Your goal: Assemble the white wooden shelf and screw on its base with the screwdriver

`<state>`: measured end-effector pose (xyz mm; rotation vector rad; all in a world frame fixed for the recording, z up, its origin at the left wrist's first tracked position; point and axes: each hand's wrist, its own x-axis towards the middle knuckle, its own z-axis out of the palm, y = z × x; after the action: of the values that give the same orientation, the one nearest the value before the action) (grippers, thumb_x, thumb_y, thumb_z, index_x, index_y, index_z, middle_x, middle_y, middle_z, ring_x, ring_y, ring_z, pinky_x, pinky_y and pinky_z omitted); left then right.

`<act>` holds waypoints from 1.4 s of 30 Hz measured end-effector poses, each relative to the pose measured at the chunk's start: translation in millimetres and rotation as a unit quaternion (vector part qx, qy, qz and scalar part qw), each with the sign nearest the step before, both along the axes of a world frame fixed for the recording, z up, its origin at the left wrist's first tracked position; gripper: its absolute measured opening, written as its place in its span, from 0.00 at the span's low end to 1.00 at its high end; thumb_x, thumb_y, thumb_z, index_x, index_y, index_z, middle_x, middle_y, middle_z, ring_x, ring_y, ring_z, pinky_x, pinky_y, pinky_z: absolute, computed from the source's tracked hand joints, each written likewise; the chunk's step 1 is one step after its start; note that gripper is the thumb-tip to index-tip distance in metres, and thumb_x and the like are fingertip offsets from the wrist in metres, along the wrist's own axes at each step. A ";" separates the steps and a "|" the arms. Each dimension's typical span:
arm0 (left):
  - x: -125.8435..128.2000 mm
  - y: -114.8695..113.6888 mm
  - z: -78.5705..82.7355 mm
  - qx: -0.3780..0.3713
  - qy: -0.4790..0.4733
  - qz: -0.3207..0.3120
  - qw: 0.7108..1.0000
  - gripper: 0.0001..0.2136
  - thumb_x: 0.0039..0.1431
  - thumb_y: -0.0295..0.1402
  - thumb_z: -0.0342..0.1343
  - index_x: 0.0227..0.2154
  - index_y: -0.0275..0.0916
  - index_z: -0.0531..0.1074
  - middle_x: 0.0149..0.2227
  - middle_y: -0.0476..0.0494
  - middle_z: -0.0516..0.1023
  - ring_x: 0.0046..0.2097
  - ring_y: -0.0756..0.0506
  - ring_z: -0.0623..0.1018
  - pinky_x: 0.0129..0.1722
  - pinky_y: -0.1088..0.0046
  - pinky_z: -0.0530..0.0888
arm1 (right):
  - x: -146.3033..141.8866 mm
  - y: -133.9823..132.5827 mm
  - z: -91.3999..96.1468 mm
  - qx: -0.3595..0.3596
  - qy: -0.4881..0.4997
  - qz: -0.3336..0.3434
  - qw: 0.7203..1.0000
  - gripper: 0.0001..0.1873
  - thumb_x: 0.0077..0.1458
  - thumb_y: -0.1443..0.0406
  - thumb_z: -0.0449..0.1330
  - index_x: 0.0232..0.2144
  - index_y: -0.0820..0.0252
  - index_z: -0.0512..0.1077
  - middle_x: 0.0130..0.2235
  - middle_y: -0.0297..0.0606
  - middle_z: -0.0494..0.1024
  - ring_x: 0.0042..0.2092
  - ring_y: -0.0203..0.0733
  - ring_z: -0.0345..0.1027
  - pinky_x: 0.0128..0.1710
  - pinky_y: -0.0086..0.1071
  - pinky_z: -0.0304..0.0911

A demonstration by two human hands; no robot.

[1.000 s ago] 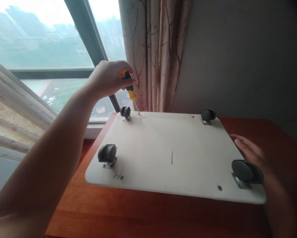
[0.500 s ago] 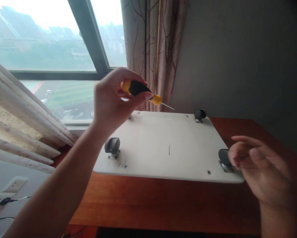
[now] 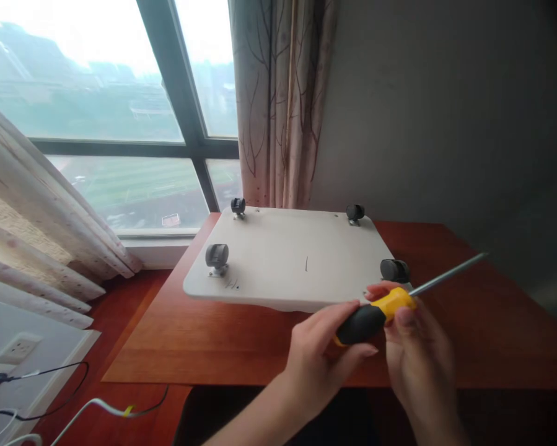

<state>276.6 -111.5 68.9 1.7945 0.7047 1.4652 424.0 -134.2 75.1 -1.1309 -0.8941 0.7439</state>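
Both hands grip a yellow-and-black screwdriver (image 3: 362, 324) in front of the white board. Closed round the rear of its handle is my left hand (image 3: 311, 356). My right hand (image 3: 420, 350) pinches the yellow front of the handle, with the metal shaft pointing up and to the right. The white board (image 3: 269, 254) lies on the table with a caster at each corner: near left (image 3: 217, 255), far left (image 3: 238, 207), far right (image 3: 355, 213) and near right (image 3: 394, 270). The near-right caster's base is partly hidden by my right fingers.
The reddish-brown wooden table (image 3: 204, 337) carries the board. Behind it are a window and a patterned curtain (image 3: 254, 99). A dark wall stands at the right. Down at the left, cables (image 3: 96, 402) run near a wall socket (image 3: 18, 348).
My left hand has brought the screwdriver down and right from above the board. My right hand has moved left and taken hold of its front. The view has shifted, revealing the far-left caster.
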 end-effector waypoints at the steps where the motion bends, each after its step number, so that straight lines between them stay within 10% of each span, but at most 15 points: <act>1: 1.2 -4.1 -6.3 -0.003 0.025 -0.014 1.000 0.24 0.57 0.38 0.69 0.57 0.49 0.73 0.49 0.42 0.83 0.46 0.40 0.84 0.48 0.66 0.83 | 9.4 -2.4 0.8 -0.006 -0.011 -0.023 1.000 0.16 0.60 0.52 0.63 0.47 0.51 0.77 0.49 0.41 0.80 0.51 0.50 0.74 0.54 0.45 0.67; 7: -26.4 -10.4 -30.7 -0.065 0.113 -0.067 0.989 0.16 0.62 0.28 0.59 0.52 0.45 0.75 0.42 0.43 0.84 0.35 0.46 0.84 0.37 0.74 0.82 | 113.6 17.1 -6.2 -0.051 -0.093 -0.157 0.982 0.24 0.52 0.50 0.69 0.49 0.50 0.76 0.47 0.39 0.81 0.53 0.50 0.73 0.59 0.43 0.65; 14: -94.2 4.6 -38.5 -0.109 0.185 -0.023 0.976 0.12 0.65 0.30 0.56 0.50 0.42 0.76 0.40 0.43 0.84 0.38 0.46 0.84 0.41 0.74 0.81 | 212.0 69.4 -64.5 -0.238 -0.348 -0.047 0.905 0.28 0.52 0.45 0.61 0.44 0.60 0.79 0.39 0.41 0.83 0.43 0.53 0.77 0.45 0.41 0.70; 28: -184.5 16.6 -34.6 -0.224 0.179 0.072 0.955 0.11 0.62 0.39 0.58 0.42 0.39 0.78 0.35 0.42 0.85 0.35 0.42 0.84 0.38 0.70 0.82 | 196.2 99.6 -89.8 -0.262 -0.525 0.013 0.810 0.16 0.43 0.69 0.59 0.37 0.57 0.78 0.36 0.43 0.83 0.43 0.58 0.78 0.38 0.37 0.66; 42: -235.2 19.9 -28.6 -0.290 0.146 0.184 0.928 0.23 0.54 0.51 0.65 0.45 0.38 0.78 0.37 0.38 0.85 0.37 0.38 0.84 0.40 0.64 0.82 | 195.8 91.9 -97.8 -0.244 -0.557 0.008 0.794 0.11 0.46 0.68 0.59 0.35 0.57 0.76 0.38 0.43 0.79 0.45 0.54 0.76 0.41 0.38 0.68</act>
<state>41.4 -91.6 40.3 1.4627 1.5197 1.0438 619.8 -42.3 -22.7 -2.1021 -1.7467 0.2385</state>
